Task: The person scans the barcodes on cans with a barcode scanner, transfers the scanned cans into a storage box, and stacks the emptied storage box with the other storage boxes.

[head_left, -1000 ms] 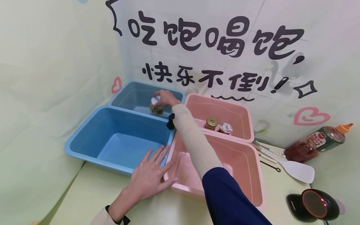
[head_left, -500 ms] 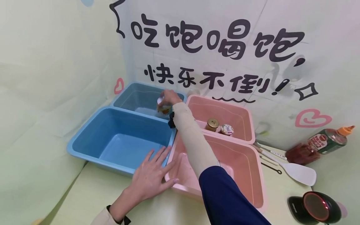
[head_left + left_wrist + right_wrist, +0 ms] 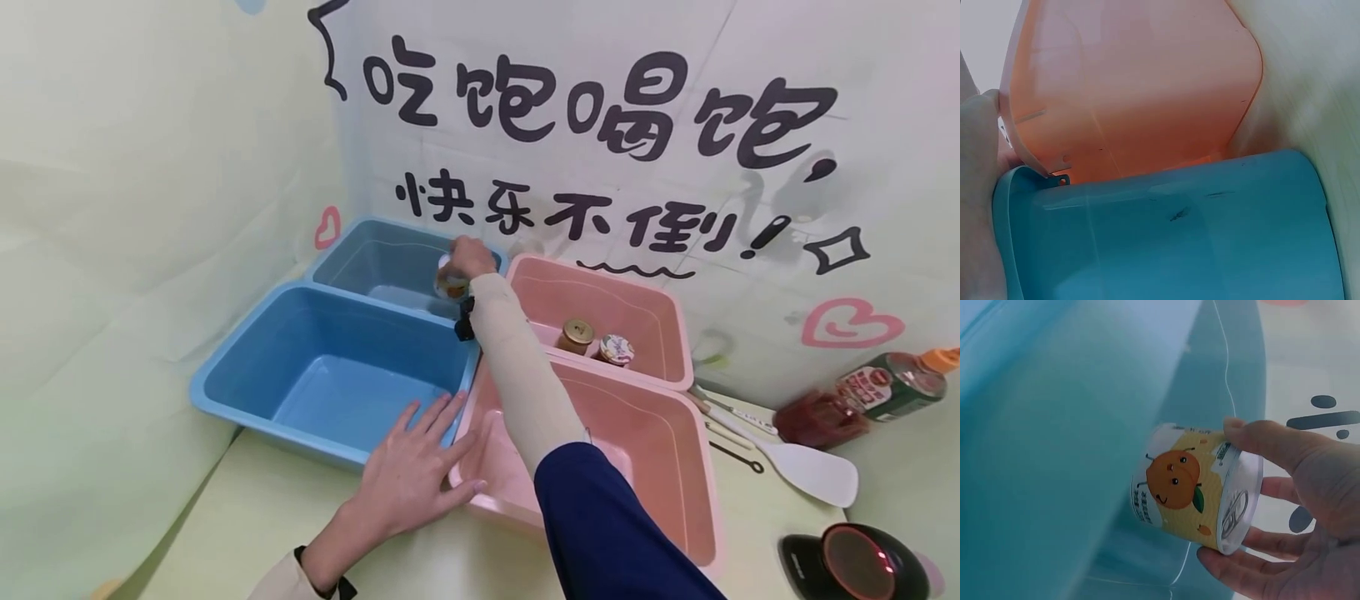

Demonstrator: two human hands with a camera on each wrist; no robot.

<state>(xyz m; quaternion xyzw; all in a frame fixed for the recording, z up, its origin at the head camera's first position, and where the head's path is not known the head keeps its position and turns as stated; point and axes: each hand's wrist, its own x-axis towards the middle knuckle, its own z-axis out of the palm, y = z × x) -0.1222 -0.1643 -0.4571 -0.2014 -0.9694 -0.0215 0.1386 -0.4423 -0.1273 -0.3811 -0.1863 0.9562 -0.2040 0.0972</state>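
My right hand (image 3: 472, 257) reaches into the back blue bin (image 3: 360, 260). It grips a pull-tab can (image 3: 1179, 481) by the lid end, thumb on one side and fingers on the other. An orange cartoon fruit is printed on the can's yellow-and-white label, and the bin's wall hides part of its lower end in the right wrist view. Fingers spread and fairly straight, my left hand (image 3: 408, 471) rests where the rims of the front blue bin (image 3: 345, 398) and the front pink bin (image 3: 652, 454) meet.
The back pink bin (image 3: 600, 292) holds a gold-lidded jar (image 3: 577, 333) and a floral-lidded jar (image 3: 616, 350). Along the right side are a white spatula (image 3: 817, 473), slim utensils, a sauce bottle (image 3: 892, 387) and a black device (image 3: 862, 562). A lettered wall stands behind.
My right hand has shifted right with the can inside the back blue bin. The head view has moved slightly, and my left hand keeps its place on the rims.
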